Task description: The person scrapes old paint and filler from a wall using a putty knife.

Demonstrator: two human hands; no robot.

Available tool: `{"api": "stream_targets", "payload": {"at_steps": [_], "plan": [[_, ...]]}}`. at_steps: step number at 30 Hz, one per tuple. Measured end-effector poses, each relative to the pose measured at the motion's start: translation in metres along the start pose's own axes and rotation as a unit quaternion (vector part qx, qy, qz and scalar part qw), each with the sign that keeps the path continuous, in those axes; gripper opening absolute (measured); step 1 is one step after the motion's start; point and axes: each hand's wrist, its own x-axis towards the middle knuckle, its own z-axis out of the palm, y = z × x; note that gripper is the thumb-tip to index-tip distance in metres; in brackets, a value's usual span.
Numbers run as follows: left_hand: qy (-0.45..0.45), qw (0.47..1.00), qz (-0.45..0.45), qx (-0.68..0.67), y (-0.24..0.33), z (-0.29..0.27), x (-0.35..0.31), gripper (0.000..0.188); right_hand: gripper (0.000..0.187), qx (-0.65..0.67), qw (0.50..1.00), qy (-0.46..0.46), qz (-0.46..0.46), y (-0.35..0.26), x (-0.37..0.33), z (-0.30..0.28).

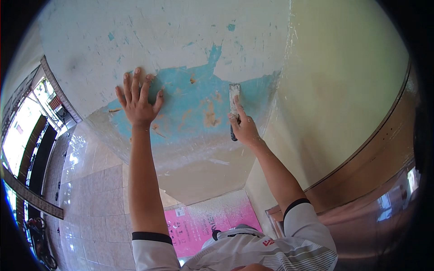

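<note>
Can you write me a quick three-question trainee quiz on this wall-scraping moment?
1. True or false: the left hand lies flat on the wall with fingers spread.
2. What does the right hand hold? A) scraper B) paint roller C) brush
3. What colour is the bared patch between the hands?

Key: 1 true. 2 A, a scraper, its blade against the wall. 3 Blue, with some brownish spots.
</note>
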Motion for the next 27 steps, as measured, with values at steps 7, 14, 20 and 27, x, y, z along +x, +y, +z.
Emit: {"api": "stream_targets", "payload": {"at_steps": [7,14,20,27], "plan": [[-0.002,1.000,-0.001,-0.002,0.003,0.000,0.002,0.050,0.070,0.029,1.000,0.007,0.003,0.003,-0.006,-0.022],[0.001,1.000,0.000,0.001,0.002,-0.004,-0.001,0.049,0.068,0.044,0.999,0.020,-0.005,0.006,-0.003,-0.020],[0.004,1.000,0.004,-0.001,0.003,-0.004,0.000,0.049,0.065,0.054,0.997,0.041,-0.026,0.009,0.001,-0.016],[-0.005,1.000,0.000,0.008,0.000,0.001,0.000,0.050,0.065,0.073,0.997,0.027,0.016,0.008,0.005,-0.018]]}}
